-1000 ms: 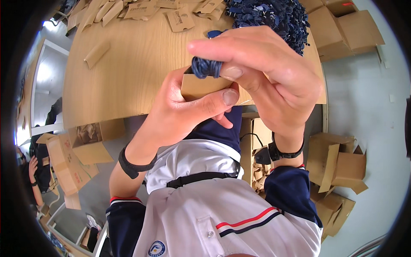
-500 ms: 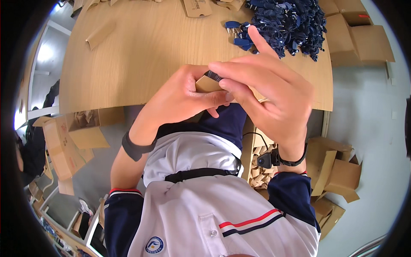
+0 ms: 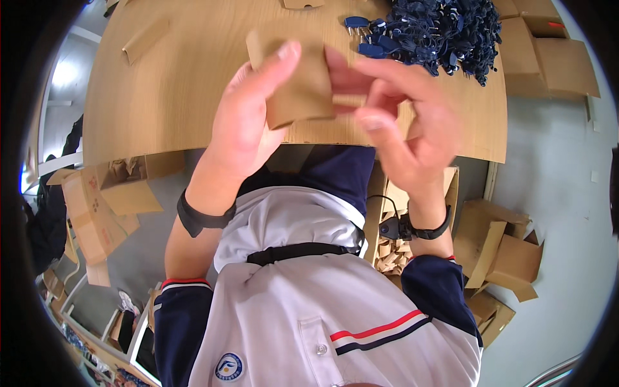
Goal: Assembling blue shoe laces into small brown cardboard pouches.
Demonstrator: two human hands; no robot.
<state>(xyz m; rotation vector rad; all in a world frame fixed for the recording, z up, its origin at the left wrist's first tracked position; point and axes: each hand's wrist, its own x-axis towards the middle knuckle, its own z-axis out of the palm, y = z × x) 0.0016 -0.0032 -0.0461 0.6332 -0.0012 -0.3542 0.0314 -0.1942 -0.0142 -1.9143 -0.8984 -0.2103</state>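
Observation:
Above the table's near edge, my left hand [image 3: 242, 116] grips a small brown cardboard box [image 3: 303, 90], its thumb pressed along the broad face. One flap of the box stands out at its upper left. What lies inside does not show. My right hand [image 3: 416, 122] is beside the box's right edge, curved, with its fingers apart and blurred by motion. Whether its fingertips touch the box is unclear, and I see nothing held in it. Beyond that hand lies a heap of dark blue cables [image 3: 438, 35] with plugs.
A folded cardboard piece [image 3: 145, 42] lies on the wooden table [image 3: 167, 97] at the far left, another cardboard piece [image 3: 303, 3] at the far edge. Open cartons [image 3: 126, 193] stand low on the left, more cartons [image 3: 506, 248] on the right. A carton of small cardboard pieces [image 3: 392, 255] is below the table edge.
The box has turned, so its broad face shows and the black thing at its end is out of sight. My right hand's fingers have come off that end and spread.

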